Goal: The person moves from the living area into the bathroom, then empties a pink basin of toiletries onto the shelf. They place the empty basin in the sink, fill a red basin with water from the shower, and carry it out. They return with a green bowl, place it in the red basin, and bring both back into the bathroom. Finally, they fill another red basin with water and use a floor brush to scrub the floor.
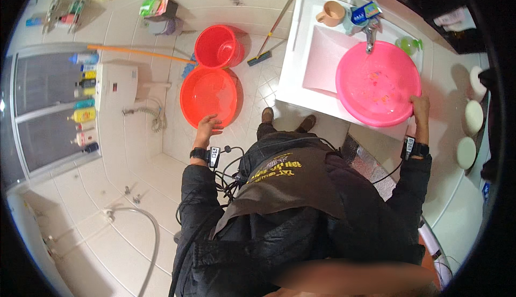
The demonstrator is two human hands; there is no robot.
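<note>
A round pink basin (357, 90) sits in the white sink (321, 55), its rim beyond the sink's front edge. Under the metal faucet (371, 35), the basin has colourful printing on its bottom; whether it holds water is hard to tell. My right hand (421, 108) grips the basin's rim at its near right side. My left hand (206, 130) is held out on the left with fingers apart and nothing in it. Below and beyond it, a red basin (208, 95) rests on the floor, touching a red bucket (216, 44) behind it.
A yellow-handled squeegee (277, 20) leans by the sink. On the sink's back ledge stand a tan mug (332, 13) and a green bottle (408, 45). Several bottles (83, 115) line the left windowsill. Cables (228, 176) hang from my wrists; a shower hose (156, 238) lies lower left.
</note>
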